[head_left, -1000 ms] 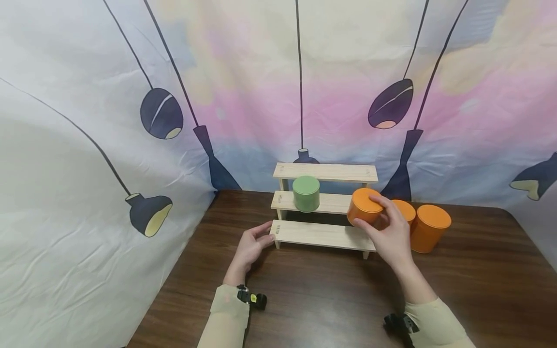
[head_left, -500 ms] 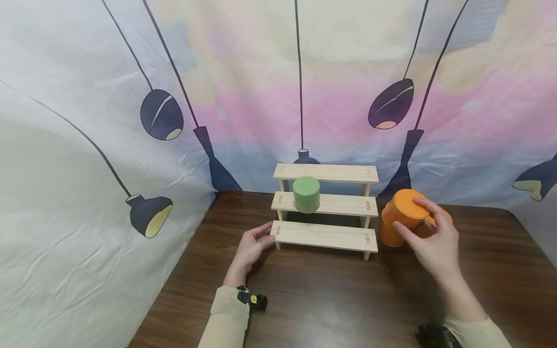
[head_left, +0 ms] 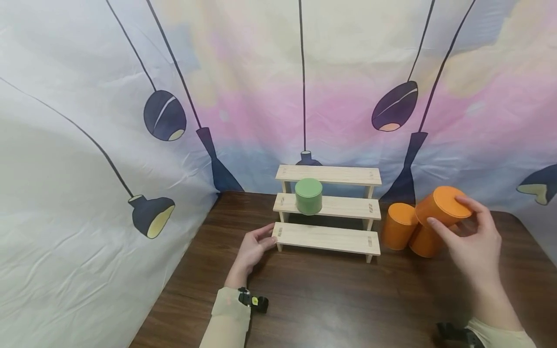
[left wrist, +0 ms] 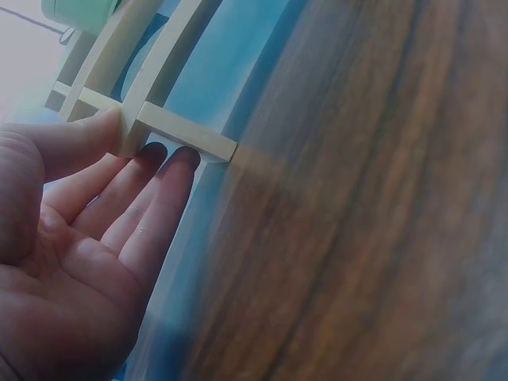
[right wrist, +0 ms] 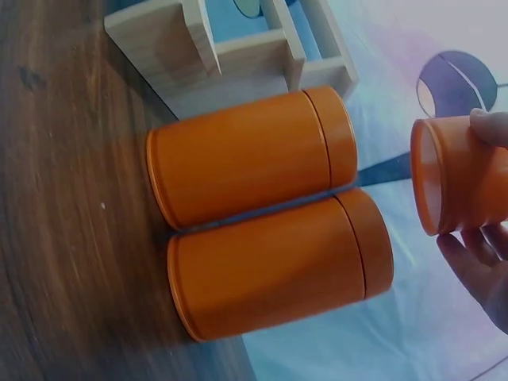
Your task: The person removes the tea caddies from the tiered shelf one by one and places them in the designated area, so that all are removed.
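Observation:
My right hand [head_left: 480,246] holds a short orange canister [head_left: 437,208] in the air, thumb and fingers round its sides. In the right wrist view, this canister [right wrist: 468,175] is apart from two taller orange canisters, one nearer the shelf [right wrist: 246,155] and one beside it [right wrist: 278,270], both upright on the table. My left hand [head_left: 251,249] pinches the left end of a three-step wooden display shelf [head_left: 326,238] at its lowest step, thumb on the edge and fingers underneath, as the left wrist view shows. A green canister [head_left: 308,198] sits on the middle step, towards the left.
Dark wood-grain table [head_left: 330,299] carries the shelf and the tall canisters, which stand just right of the shelf. A fabric backdrop [head_left: 261,96] printed with hanging lamps rises close behind and along the left side.
My right hand has carried the short orange canister rightward, from in front of the shelf's right end, past the nearer tall canister. My left hand stays at the shelf's lowest step.

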Available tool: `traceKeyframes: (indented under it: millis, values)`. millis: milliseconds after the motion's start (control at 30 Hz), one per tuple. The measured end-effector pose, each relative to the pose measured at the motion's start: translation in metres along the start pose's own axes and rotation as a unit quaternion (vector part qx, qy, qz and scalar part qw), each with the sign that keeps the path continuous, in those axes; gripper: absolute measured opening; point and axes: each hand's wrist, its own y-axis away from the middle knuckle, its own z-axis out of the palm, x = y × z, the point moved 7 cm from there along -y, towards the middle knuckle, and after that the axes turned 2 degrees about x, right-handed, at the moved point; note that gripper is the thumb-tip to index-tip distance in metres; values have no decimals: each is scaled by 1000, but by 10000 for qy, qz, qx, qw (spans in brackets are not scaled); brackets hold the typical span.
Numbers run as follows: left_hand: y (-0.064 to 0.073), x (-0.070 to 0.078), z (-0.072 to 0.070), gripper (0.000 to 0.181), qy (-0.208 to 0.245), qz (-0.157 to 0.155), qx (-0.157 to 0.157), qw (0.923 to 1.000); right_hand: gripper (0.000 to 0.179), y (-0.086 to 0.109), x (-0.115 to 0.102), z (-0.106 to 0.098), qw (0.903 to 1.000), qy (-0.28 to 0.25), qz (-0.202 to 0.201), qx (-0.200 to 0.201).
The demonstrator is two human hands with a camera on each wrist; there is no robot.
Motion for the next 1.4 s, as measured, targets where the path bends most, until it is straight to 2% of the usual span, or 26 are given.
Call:
traceKeyframes:
  millis: [233,300,500,667,800,967,1133,1400]
  values:
    - [1,1,3,48,69,10,-50,10000,75,-7,11,-20,9971,-3,686,316]
    - [1,1,4,48,84,2,-51,10000,74,-9,15,-26,9960,83,774,441]
    - [0,3,6,48,191,38,-96,9998,73,-15,24,-46,9922,-110,955,788]
    - [-1,2,4,49,213,14,-67,9997,73,-18,28,-55,9907,-167,985,927]
    - [-1,1,2,48,160,37,-50,9999,74,-20,33,-58,9901,151,1057,907]
    - [-2,-1,0,48,123,14,-15,9999,83,-24,42,-61,9859,773,1306,706]
    - [-3,-1,-1,48,144,-12,-16,9999,90,-28,55,-60,9770,1381,1603,287]
    - [0,0,0,49,106,-31,-52,9999,100,-29,72,-57,9683,1964,1403,-639]
